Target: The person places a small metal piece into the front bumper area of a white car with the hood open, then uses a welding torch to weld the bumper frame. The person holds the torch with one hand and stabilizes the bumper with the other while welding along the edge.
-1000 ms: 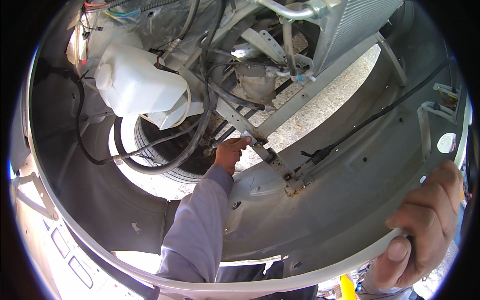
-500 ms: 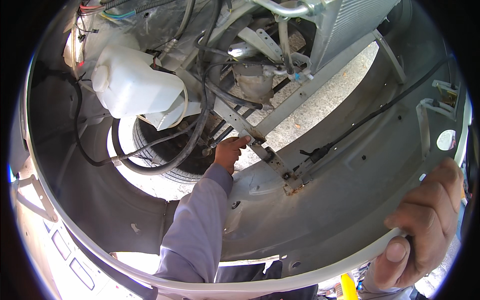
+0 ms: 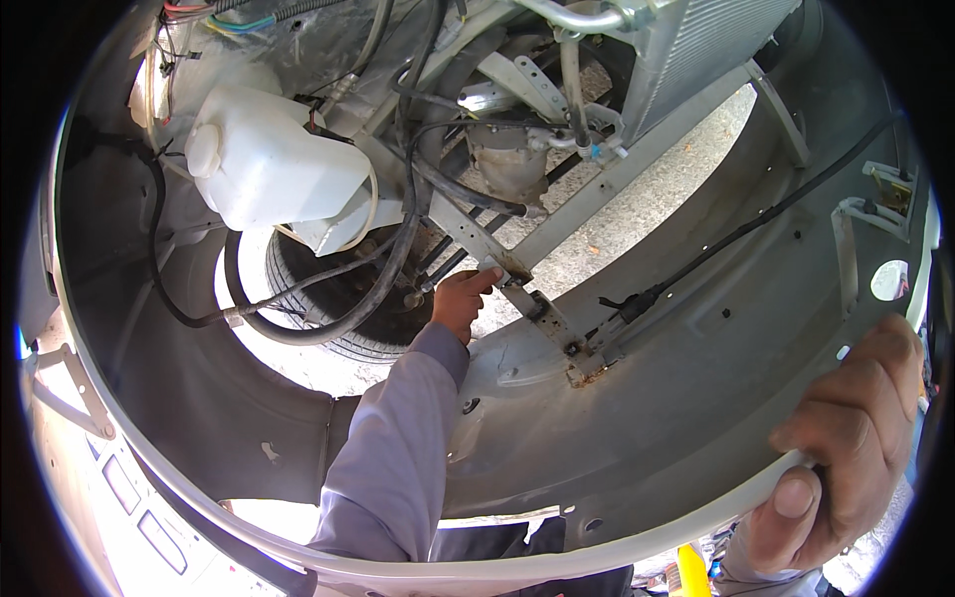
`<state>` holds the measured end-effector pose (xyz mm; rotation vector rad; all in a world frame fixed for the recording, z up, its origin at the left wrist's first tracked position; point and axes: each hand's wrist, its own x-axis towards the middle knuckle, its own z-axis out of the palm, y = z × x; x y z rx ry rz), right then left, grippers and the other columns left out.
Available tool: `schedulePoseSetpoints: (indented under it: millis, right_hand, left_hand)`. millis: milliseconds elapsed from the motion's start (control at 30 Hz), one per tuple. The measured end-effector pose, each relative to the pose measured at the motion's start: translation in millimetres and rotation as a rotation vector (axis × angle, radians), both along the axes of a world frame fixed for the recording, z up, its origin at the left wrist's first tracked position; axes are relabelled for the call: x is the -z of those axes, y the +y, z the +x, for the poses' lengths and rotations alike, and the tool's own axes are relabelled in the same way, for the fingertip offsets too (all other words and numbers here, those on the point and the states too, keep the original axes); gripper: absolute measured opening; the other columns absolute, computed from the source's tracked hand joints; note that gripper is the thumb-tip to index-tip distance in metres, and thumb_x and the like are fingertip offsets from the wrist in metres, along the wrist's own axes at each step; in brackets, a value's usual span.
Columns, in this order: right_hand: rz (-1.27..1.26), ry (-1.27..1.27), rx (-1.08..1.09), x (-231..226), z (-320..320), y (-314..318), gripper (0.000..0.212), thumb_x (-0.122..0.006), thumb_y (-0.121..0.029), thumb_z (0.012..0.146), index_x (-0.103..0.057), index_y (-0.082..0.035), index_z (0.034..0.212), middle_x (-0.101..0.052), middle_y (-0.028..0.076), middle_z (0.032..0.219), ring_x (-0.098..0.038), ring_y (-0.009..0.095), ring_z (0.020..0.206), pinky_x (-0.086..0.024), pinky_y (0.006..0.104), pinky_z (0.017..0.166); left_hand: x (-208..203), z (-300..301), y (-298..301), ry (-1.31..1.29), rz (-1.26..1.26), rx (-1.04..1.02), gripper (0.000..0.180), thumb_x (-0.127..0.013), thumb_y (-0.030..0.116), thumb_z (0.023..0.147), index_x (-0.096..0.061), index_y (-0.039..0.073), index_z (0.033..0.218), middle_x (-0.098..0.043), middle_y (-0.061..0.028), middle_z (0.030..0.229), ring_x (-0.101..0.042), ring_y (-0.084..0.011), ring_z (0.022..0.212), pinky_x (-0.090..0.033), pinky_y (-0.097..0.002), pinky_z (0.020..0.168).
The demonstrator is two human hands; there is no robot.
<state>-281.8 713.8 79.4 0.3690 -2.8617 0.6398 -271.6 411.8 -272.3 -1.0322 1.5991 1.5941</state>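
My left hand [image 3: 460, 304], in a light purple-grey sleeve, reaches down into the vehicle's front body shell. It is closed at the edge of a grey metal bar [image 3: 519, 297]; one finger lies against the bar, while the other fingers are curled and partly hidden. Rusty spots and bolts mark the bar near that finger. At the lower right, my right hand [image 3: 846, 448] grips the pale rim of the body panel [image 3: 637, 542], its thumb on the near side and its fingers curled over the edge.
A white plastic tank [image 3: 284, 164] sits at upper left, with thick black hoses [image 3: 383, 289] looping below it beside a tyre [image 3: 298, 284]. A finned radiator [image 3: 711, 60] stands at upper right. A black cable [image 3: 756, 221] runs along the right inner panel.
The view has shifted very slightly. Both hands keep the same positions on the bar and the rim.
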Motion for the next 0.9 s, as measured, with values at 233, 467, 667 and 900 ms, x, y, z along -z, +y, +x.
schedulePoseSetpoints:
  millis: [233, 467, 667, 900]
  right_hand:
    - [-0.035, 0.019, -0.022, 4.8, 0.1, 2.2, 0.049, -0.049, -0.050, 0.102, -0.050, -0.010, 0.073, -0.044, 0.005, 0.069, -0.043, 0.025, 0.075, -0.034, 0.0438, 0.075]
    - [0.042, -0.074, -0.081, -4.6, -4.8, 7.0, 0.050, -0.048, -0.051, 0.102, -0.050, -0.010, 0.072, -0.043, 0.005, 0.068, -0.043, 0.025, 0.075, -0.034, 0.0449, 0.076]
    - [-0.004, 0.011, 0.004, 1.0, -0.2, 1.2, 0.049, -0.048, -0.049, 0.101, -0.050, -0.010, 0.072, -0.043, 0.005, 0.068, -0.042, 0.025, 0.075, -0.034, 0.0446, 0.076]
    - [0.069, -0.067, -0.141, -4.5, -2.9, 17.6, 0.048, -0.047, -0.048, 0.100, -0.049, -0.010, 0.071, -0.044, 0.005, 0.068, -0.043, 0.025, 0.075, -0.034, 0.0437, 0.076]
  left_hand:
    - [-0.5, -0.1, 1.5, 0.002, 0.024, -0.001, 0.031, -0.085, 0.031, 0.087, -0.069, 0.005, 0.093, -0.057, 0.0019, 0.081, -0.042, -0.0053, 0.058, -0.032, -0.0260, 0.051]
    - [-3.2, -0.4, 2.6, -0.015, 0.017, -0.021, 0.033, -0.088, 0.030, 0.083, -0.070, 0.003, 0.092, -0.058, 0.0012, 0.079, -0.042, -0.0057, 0.059, -0.033, -0.0262, 0.053]
    - [-4.7, -0.5, 3.5, -0.022, 0.034, -0.027, 0.028, -0.086, 0.030, 0.087, -0.067, 0.008, 0.087, -0.055, 0.0038, 0.075, -0.041, -0.0036, 0.055, -0.030, -0.0246, 0.049]
    - [-3.9, 0.8, 2.4, -0.023, 0.026, -0.019, 0.029, -0.086, 0.029, 0.088, -0.066, 0.008, 0.087, -0.056, 0.0031, 0.078, -0.040, -0.0033, 0.054, -0.029, -0.0245, 0.049]
